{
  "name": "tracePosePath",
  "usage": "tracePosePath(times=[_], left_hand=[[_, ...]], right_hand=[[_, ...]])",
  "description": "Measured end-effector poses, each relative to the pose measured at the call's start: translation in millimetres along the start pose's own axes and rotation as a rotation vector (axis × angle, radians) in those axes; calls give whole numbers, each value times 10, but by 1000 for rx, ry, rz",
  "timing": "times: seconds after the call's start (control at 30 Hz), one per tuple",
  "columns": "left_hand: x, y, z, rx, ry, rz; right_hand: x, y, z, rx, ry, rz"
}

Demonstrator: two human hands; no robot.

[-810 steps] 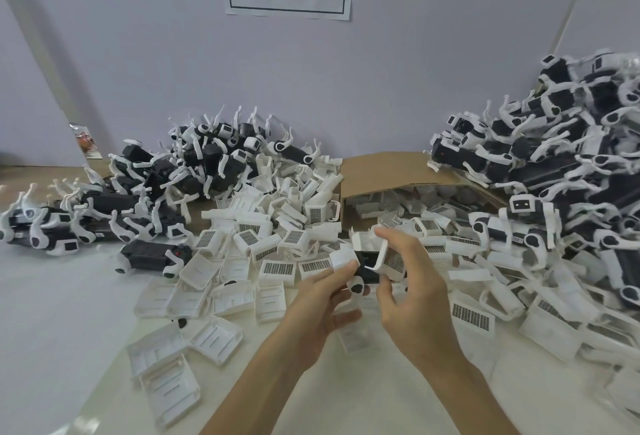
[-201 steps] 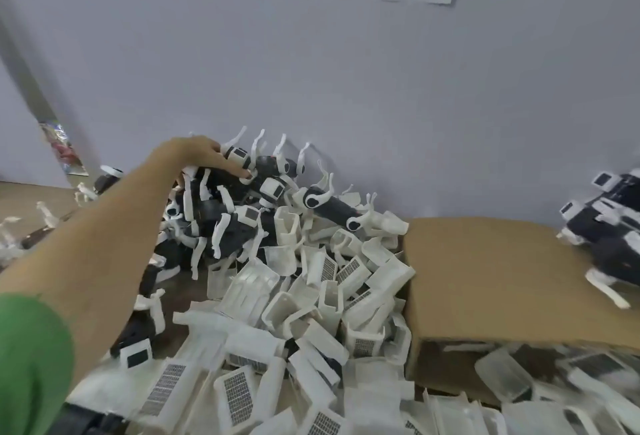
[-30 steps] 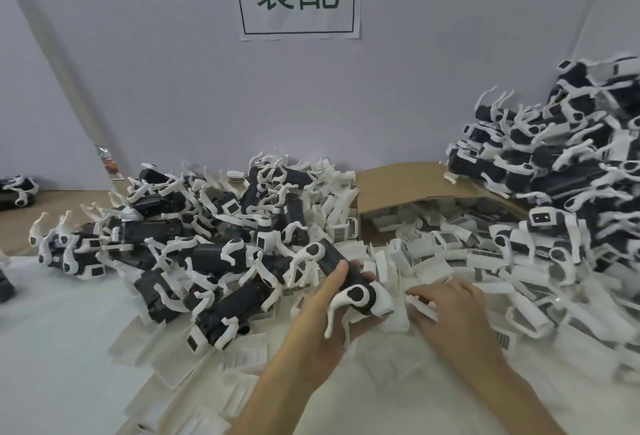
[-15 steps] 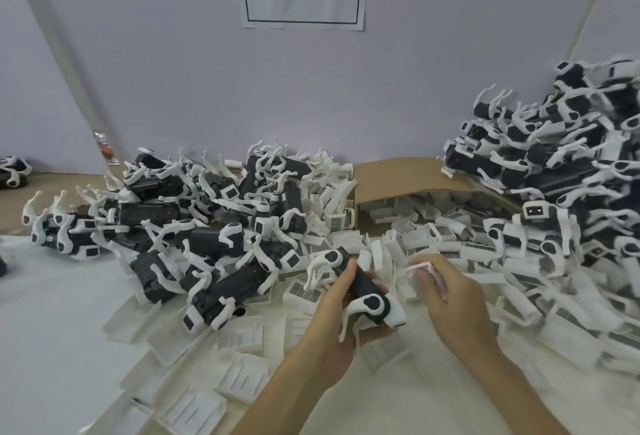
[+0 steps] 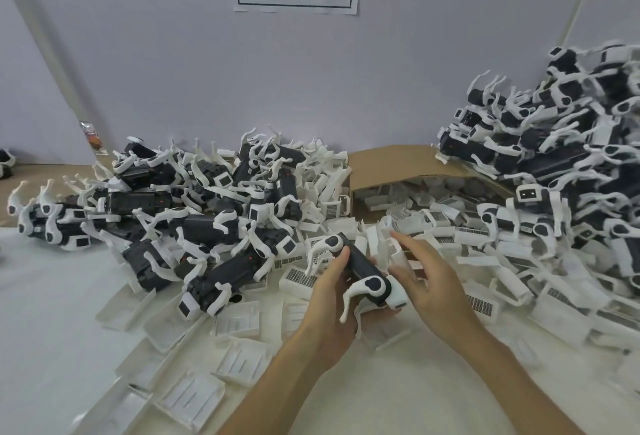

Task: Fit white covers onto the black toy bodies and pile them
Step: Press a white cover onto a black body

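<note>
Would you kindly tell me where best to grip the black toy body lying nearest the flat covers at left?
Grip the black toy body across its bare middle, from above: white legs splay out near both ends, and nothing covers it.

Box (image 5: 391,164) between left pile (image 5: 207,213), right pile (image 5: 554,157)

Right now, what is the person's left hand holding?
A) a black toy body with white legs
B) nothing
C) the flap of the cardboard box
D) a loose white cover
A: the left hand has its fingers curled round a black toy body whose white legs stick out past the hand, lifted above the loose covers.
</note>
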State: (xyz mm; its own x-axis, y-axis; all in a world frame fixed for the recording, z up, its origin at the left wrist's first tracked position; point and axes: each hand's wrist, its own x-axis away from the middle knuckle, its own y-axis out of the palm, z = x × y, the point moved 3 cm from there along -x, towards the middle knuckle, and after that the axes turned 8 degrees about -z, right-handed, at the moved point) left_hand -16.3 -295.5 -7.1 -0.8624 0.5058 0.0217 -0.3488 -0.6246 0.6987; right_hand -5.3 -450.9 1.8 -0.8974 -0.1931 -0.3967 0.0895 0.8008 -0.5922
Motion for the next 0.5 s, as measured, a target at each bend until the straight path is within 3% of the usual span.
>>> tracePosePath(times=[0.2, 0.33, 0.5], left_hand=[[5, -39, 17, -82, -5, 8], [37, -31, 65, -123, -24, -57], [24, -77, 81, 26, -104, -133]], right_hand=[[7, -84, -30, -26, -50, 143], [14, -80, -35, -52, -38, 136], [45, -69, -96, -117, -87, 99]])
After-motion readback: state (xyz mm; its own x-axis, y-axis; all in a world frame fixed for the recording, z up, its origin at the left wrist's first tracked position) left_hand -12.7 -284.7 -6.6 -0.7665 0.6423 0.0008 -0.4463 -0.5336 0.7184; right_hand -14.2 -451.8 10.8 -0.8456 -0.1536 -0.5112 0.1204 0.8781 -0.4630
